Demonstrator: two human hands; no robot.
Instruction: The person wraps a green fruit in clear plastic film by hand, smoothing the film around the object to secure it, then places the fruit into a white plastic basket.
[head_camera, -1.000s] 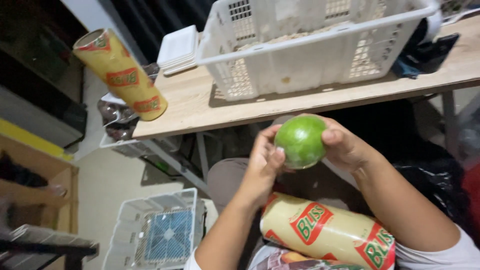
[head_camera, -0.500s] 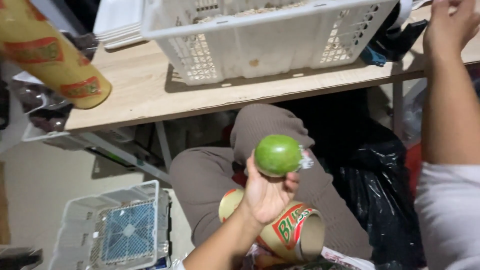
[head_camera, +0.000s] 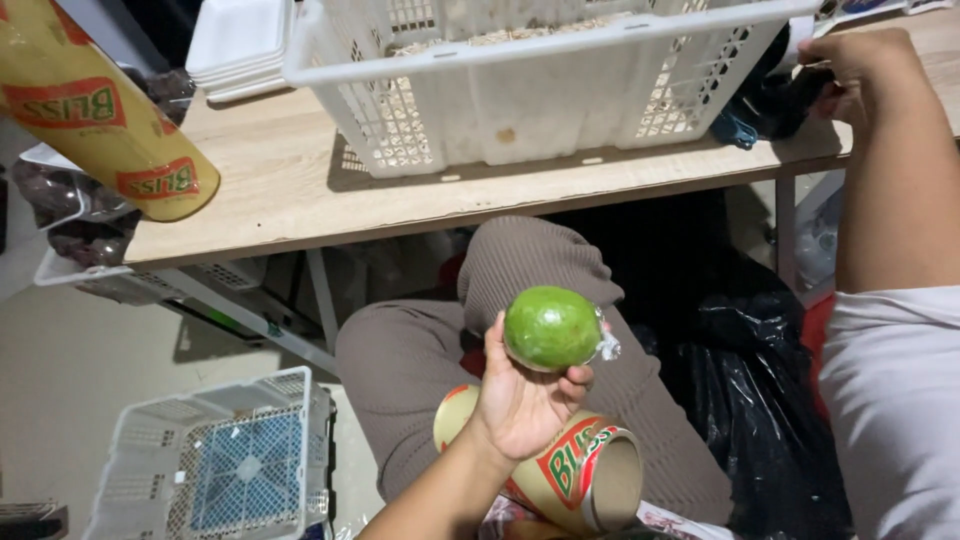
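Observation:
My left hand (head_camera: 520, 395) holds up a round green fruit (head_camera: 550, 326) wrapped in clear film, with a twist of film sticking out on its right. Under that hand a yellow-and-red printed roll on a cardboard tube (head_camera: 560, 470) lies across my lap. My right hand (head_camera: 860, 70) reaches up to the far right edge of the wooden table (head_camera: 300, 190), its fingers closed on dark cloth (head_camera: 770, 105) lying there. The right forearm runs down the right side of the view.
A white slotted plastic basket (head_camera: 540, 75) stands on the table, with white foam trays (head_camera: 235, 45) behind it. Another yellow-and-red roll (head_camera: 100, 110) lies at the table's left end. A white crate (head_camera: 215, 465) sits on the floor lower left; black plastic bags (head_camera: 760, 370) fill the right.
My right hand has let go of the fruit and gone up to the table's right edge. The left hand alone now holds the fruit, lower in view.

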